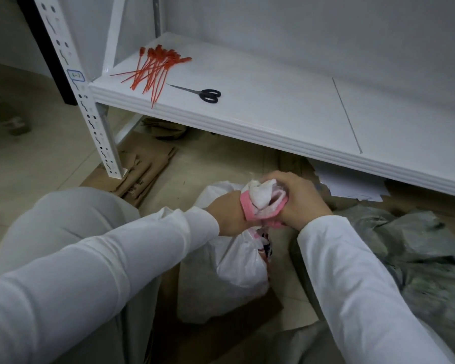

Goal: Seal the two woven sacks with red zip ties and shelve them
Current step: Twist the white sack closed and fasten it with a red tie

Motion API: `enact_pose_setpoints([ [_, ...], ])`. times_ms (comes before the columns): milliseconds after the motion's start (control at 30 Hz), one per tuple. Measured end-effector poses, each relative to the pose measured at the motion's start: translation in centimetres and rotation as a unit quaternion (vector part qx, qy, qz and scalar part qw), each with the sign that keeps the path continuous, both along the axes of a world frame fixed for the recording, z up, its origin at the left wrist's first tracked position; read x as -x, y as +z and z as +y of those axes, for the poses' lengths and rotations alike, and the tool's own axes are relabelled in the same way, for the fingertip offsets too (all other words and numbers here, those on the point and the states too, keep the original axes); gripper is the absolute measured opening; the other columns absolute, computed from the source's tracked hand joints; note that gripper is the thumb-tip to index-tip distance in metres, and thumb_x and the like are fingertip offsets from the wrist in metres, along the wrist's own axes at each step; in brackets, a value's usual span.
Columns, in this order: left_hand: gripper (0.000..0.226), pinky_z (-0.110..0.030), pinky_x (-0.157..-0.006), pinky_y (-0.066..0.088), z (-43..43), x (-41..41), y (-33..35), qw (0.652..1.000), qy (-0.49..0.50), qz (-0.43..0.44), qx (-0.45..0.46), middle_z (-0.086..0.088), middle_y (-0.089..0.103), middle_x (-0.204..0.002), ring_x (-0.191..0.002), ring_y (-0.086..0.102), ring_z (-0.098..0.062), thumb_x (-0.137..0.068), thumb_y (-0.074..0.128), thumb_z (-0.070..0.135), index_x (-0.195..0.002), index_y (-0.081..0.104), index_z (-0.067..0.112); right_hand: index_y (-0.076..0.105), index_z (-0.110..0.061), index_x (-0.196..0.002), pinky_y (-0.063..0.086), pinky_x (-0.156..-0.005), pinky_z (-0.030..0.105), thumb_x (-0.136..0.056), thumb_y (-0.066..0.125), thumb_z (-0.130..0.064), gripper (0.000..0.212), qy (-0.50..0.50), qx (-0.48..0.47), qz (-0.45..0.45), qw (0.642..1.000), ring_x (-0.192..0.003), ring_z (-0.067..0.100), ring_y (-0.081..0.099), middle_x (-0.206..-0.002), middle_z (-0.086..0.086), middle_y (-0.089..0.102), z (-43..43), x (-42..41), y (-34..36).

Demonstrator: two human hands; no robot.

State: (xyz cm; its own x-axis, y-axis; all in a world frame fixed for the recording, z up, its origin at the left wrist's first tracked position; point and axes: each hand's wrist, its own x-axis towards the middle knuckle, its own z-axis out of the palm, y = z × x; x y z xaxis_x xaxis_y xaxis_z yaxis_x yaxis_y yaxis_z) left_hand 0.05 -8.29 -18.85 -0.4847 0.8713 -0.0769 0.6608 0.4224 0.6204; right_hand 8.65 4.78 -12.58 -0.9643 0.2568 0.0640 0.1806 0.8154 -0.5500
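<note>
Crouched on the floor, the person has both fists round the bunched mouth of the sack (pixel 234 271), which stands between the knees on cardboard (pixel 147 164). The left hand (pixel 229 214) grips the neck from the near side, at the pink hem. The right hand (pixel 300 200) is curled over the far side, fingers wrapped tight round the twist of cloth, and white folds poke out between the two. No tie is on it yet, so I'd say this is the gathering step. To do it well, wring the neck into one firm rope and pack the hem folds together, leaving enough tail above the grip for a tie to bite below it. One hand must then hold the twist alone while the other goes for a tie, and a slack grip would let the mouth spring open. Just to the right a grey sack (pixel 418 245) lies slumped and unsealed, likely the second one. Beyond, on the low white shelf (pixel 273 106), lie the red ties (pixel 155 67) in a loose heap, with scissors (pixel 202 93) beside them.
</note>
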Motion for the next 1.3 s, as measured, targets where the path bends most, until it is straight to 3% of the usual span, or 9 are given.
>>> enact_pose_setpoints([
  [100,0.064,-0.043,-0.103,0.043,-0.3,-0.1,-1.2,0.998,0.01,-0.036,0.058,-0.011,0.055,-0.132,-0.116,0.055,-0.026,-0.087,0.059,0.051,-0.139,0.042,0.018,0.067,-0.012,-0.078,0.054,-0.066,0.032,-0.064,0.079,-0.008,0.019,-0.02,0.01,-0.053,0.998,-0.073,0.017,0.063,-0.076,0.005,0.068,-1.1,0.7,-0.4],
  [200,0.076,-0.039,-0.107,0.04,-0.7,-0.3,-1.0,0.995,0.025,-0.072,0.062,-0.005,0.049,-0.14,-0.122,0.051,-0.023,-0.081,0.06,0.06,-0.143,0.038,0.023,0.065,-0.013,-0.076,0.049,-0.066,0.026,-0.067,0.08,-0.014,0.018,-0.026,0.007,-0.081,0.996,-0.075,0.02,0.063,-0.078,0.006,0.068,-2.0,1.3,-0.7],
  [333,0.089,-0.04,-0.098,0.047,-1.2,0.9,0.3,0.979,0.045,0.059,0.191,-0.008,0.057,-0.128,-0.109,0.057,-0.027,-0.073,0.05,0.078,-0.14,0.041,0.021,0.06,-0.022,-0.066,0.043,-0.053,0.013,-0.067,0.079,-0.015,0.02,-0.04,0.041,-0.077,0.995,-0.063,0.007,0.055,-0.067,-0.004,0.062,-2.5,1.6,-0.3],
  [433,0.08,-0.039,-0.097,0.046,-1.7,1.1,2.0,0.971,0.038,0.051,0.23,-0.006,0.058,-0.128,-0.109,0.056,-0.027,-0.074,0.054,0.075,-0.137,0.044,0.026,0.057,-0.027,-0.062,0.042,-0.053,0.017,-0.069,0.072,-0.011,0.023,-0.053,0.026,-0.076,0.995,-0.065,0.011,0.057,-0.067,-0.006,0.061,-2.7,1.9,-0.5],
  [533,0.056,-0.032,-0.095,0.043,-2.1,1.9,4.3,0.976,0.041,0.017,0.212,-0.004,0.058,-0.126,-0.112,0.055,-0.025,-0.086,0.057,0.055,-0.131,0.053,0.021,0.052,-0.022,-0.052,0.043,-0.055,0.025,-0.068,0.065,-0.009,0.024,-0.097,-0.013,-0.055,0.994,-0.063,0.02,0.058,-0.062,0.0,0.059,-2.7,2.9,-0.5],
  [700,0.037,-0.037,-0.093,0.049,-3.4,4.6,6.4,0.968,0.138,0.117,0.175,-0.008,0.061,-0.123,-0.11,0.058,-0.025,-0.091,0.051,0.028,-0.123,0.059,0.012,0.047,-0.014,-0.048,0.038,-0.052,0.029,-0.071,0.056,-0.004,0.027,-0.114,-0.013,-0.034,0.993,-0.058,0.027,0.054,-0.055,0.004,0.053,-3.4,5.0,-0.2],
  [933,0.021,-0.038,-0.082,0.053,-3.8,11.4,7.6,0.943,0.279,0.172,0.065,-0.008,0.063,-0.106,-0.092,0.06,-0.027,-0.087,0.053,0.017,-0.106,0.061,0.01,0.062,-0.011,-0.06,0.052,-0.061,0.036,-0.074,0.057,-0.006,0.016,-0.109,-0.025,-0.046,0.993,-0.064,0.024,0.061,-0.063,0.004,0.063,-3.3,6.8,-0.1],
  [1100,0.028,-0.041,-0.09,0.048,-4.1,16.9,7.7,0.901,0.388,0.192,0.005,-0.014,0.053,-0.122,-0.11,0.053,-0.031,-0.092,0.051,0.014,-0.119,0.054,0.006,0.061,-0.016,-0.057,0.052,-0.062,0.034,-0.072,0.06,-0.006,0.018,-0.136,0.002,-0.061,0.989,-0.065,0.023,0.061,-0.064,0.003,0.063,-2.6,7.3,0.0],
  [1300,0.042,-0.044,-0.096,0.043,-4.7,20.9,6.5,0.845,0.512,0.15,0.039,-0.019,0.038,-0.135,-0.121,0.044,-0.037,-0.093,0.053,0.017,-0.13,0.039,0.002,0.053,-0.015,-0.049,0.042,-0.051,0.025,-0.07,0.064,-0.008,0.025,-0.15,0.032,-0.051,0.987,-0.058,0.022,0.058,-0.055,0.0,0.058,-3.1,8.6,-0.2],
])
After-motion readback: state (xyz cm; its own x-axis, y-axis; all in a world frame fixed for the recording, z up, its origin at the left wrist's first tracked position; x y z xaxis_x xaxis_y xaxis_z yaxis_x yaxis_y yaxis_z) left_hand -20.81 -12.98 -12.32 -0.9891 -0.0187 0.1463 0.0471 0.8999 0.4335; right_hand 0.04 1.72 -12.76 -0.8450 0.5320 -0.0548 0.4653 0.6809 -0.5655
